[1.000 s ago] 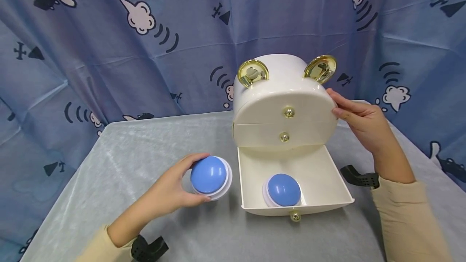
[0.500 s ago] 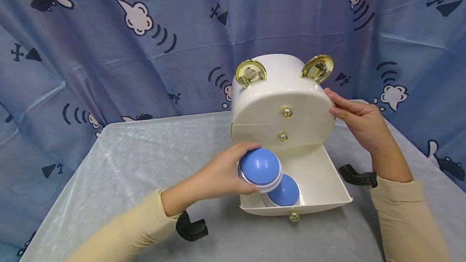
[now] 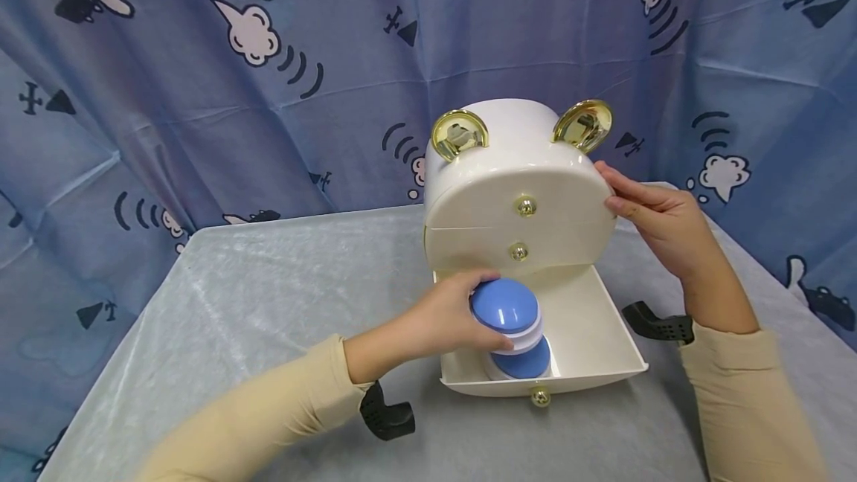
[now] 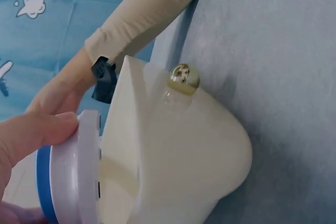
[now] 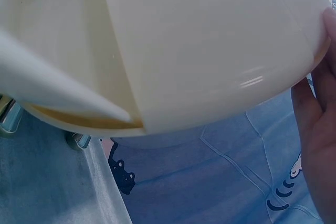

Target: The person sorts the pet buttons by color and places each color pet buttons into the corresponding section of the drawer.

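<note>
My left hand (image 3: 445,322) grips a round white-based piece with a blue domed top (image 3: 505,303) by its rim. It hangs over a second blue-domed piece (image 3: 525,363) inside the pulled-out bottom drawer (image 3: 585,326) and partly hides it; whether the two touch I cannot tell. In the left wrist view, the held piece's white base (image 4: 68,182) shows small dark slots underneath. Behind the drawer stands a white rounded cabinet (image 3: 515,184) with gold ears. My right hand (image 3: 669,229) rests its fairly straight fingers and thumb against the cabinet's right side.
Two upper drawers with gold knobs (image 3: 526,206) are closed. Another gold knob (image 3: 540,397) juts from the open drawer's front. A grey cloth covers the table (image 3: 301,281), and a blue patterned curtain (image 3: 321,95) hangs behind it.
My left hand has carried the blue-domed piece rightward from beside the drawer to over the other one. The held piece now sits lower and farther right than half a second ago. My right hand stays put.
</note>
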Available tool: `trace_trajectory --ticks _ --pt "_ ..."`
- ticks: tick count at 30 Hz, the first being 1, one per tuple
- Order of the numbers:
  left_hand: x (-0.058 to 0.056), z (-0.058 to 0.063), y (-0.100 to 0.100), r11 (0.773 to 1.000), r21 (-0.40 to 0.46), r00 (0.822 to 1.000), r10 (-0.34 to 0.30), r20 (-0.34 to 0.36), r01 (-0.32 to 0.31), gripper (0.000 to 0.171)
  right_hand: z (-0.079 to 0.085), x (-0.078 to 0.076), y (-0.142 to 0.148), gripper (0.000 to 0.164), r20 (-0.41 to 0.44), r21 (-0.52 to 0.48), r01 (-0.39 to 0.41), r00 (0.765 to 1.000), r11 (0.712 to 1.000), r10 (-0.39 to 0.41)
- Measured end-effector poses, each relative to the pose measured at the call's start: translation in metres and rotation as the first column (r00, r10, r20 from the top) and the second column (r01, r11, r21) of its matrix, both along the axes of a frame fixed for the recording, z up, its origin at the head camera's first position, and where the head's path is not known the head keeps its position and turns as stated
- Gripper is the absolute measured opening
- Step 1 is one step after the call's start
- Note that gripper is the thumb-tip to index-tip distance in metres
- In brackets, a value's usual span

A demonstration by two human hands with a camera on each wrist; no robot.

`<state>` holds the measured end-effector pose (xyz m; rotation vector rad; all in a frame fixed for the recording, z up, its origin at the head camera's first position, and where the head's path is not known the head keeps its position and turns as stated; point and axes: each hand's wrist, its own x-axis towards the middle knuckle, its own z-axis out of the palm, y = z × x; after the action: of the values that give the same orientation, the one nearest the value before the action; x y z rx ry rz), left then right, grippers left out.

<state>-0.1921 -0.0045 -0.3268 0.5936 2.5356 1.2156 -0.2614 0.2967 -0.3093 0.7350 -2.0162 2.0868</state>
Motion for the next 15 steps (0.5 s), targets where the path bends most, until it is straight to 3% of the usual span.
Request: trace_trajectory --ticks 6,15 --pt "-0.007 -0.006 0.011 0.999 0.017 0.995 0.046 0.085 -0.047 0.084 0.0 0.0 0.001 0.041 0.026 0.01 0.012 1.0 1.0 -0.013" --pt "-0.018 -0.013 0.025 0.985 0.073 0.964 0.139 0.225 -0.159 0.079 0.0 -0.001 0.001 0.041 0.026 0.011 0.015 1.0 1.0 -0.015"
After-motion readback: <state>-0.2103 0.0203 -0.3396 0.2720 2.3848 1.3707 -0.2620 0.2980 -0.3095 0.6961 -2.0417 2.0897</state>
